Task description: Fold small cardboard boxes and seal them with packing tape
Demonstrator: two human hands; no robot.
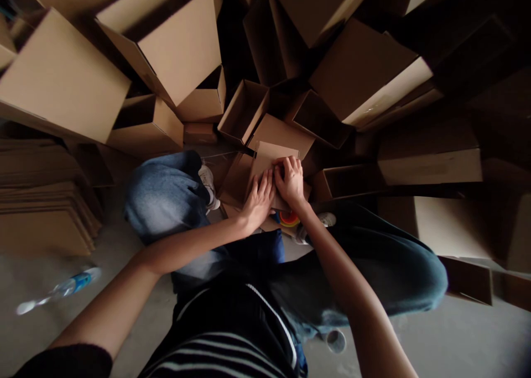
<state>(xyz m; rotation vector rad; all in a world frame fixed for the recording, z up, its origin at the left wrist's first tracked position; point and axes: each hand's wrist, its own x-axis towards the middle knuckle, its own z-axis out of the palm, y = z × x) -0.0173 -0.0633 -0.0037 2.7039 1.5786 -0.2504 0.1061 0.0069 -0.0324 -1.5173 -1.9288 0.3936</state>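
Note:
My hands work close together on a small brown cardboard box (pixel 236 182) in my lap area, between my jeans-clad legs. Its upright cardboard flap (pixel 267 159) stands under both hands. My left hand (pixel 259 198) lies against the flap with its fingers spread. My right hand (pixel 291 182) has its fingers curled over the flap near its upper edge. The two hands nearly touch. Just below them, a small rainbow-striped object (pixel 287 219) is partly hidden by the cardboard and my right forearm.
Large open cardboard boxes (pixel 62 82) are heaped in front and to both sides. A stack of flattened cardboard (pixel 43 218) lies on the left. A plastic water bottle (pixel 62 288) lies on the concrete floor (pixel 136 323) at left, and a small roll (pixel 336 341) sits at lower right.

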